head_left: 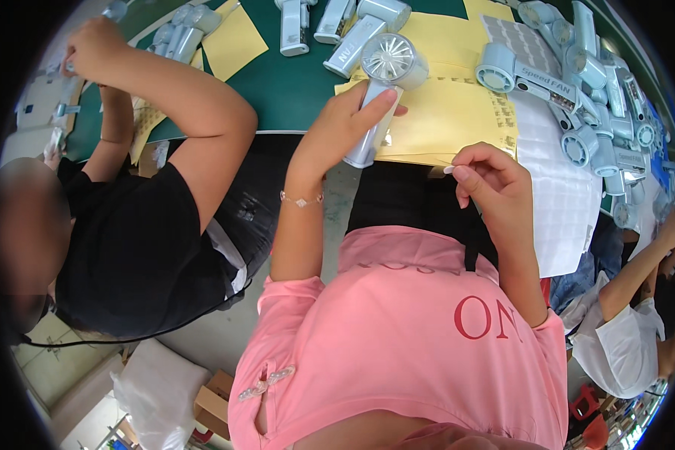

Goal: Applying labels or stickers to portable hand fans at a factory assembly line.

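My left hand is wrapped round the handle of a pale blue handheld fan, whose round clear head points away from me over the table's near edge. To the right, my right hand pinches a small white piece, perhaps a sticker, between thumb and forefinger. That piece is too small to make out fully. Under and beside the fan lie yellow sheets with rows of small dark printed labels. The two hands are apart, with the sheets' front edge between them.
More pale blue fans lie beyond my left hand, and a large heap of fans covers the right side, partly on white padding. At left a co-worker in a black top reaches over the green table. Another person sits far right.
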The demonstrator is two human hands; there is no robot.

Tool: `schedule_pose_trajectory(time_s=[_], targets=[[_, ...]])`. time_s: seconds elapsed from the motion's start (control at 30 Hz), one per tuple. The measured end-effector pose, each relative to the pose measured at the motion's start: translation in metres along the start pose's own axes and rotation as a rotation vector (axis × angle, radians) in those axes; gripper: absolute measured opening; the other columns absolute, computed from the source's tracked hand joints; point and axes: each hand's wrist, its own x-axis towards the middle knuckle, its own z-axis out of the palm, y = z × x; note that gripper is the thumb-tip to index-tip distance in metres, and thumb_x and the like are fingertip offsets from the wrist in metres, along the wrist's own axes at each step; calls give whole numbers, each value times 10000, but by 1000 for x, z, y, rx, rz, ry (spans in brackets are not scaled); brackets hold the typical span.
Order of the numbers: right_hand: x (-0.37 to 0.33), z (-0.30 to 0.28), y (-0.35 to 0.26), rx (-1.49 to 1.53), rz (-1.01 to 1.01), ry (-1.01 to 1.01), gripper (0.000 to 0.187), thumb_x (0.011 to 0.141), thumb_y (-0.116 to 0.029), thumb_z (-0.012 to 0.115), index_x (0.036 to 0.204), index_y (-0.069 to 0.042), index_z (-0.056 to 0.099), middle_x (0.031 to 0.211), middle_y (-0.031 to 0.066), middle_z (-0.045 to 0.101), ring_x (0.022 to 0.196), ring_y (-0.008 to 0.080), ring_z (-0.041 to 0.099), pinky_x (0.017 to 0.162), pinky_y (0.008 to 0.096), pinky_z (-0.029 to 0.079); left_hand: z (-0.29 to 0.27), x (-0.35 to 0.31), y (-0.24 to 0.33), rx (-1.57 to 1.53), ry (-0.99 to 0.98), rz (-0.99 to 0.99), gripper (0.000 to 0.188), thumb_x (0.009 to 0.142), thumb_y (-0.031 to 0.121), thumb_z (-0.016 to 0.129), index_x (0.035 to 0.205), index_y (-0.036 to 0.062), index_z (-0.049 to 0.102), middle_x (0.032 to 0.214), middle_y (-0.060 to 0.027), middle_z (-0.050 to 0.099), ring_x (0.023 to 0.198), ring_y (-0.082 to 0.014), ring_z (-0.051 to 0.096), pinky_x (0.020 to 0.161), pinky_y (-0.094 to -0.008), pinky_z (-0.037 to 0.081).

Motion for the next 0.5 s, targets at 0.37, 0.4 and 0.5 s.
schedule_pose_trajectory(time_s=[0.37,0.4,0.5], targets=[[-4,19,-16,161,-114,-102,87,823,11,586,896,55,565,879,69,569,701,101,541,616,214,463,29,-13,30,-787,-33,162,626,915,519,295,1096,-48,487,736,-75,545,607,-113,477,516,-221,373],[-5,21,-17,157,-101,-106,87,823,11,586,896,55,565,879,69,569,701,101,541,616,214,463,34,-14,33,-787,-9,143,626,915,519,295,1096,-48,487,736,-75,545,607,-113,477,516,-221,373],[-6,28,-18,192,-100,-130,101,831,4,582,910,62,555,889,77,565,732,103,549,634,215,469,44,-16,40,-1054,-117,108,623,915,533,280,1048,-30,510,681,-61,532,565,-106,498,520,-225,414]])
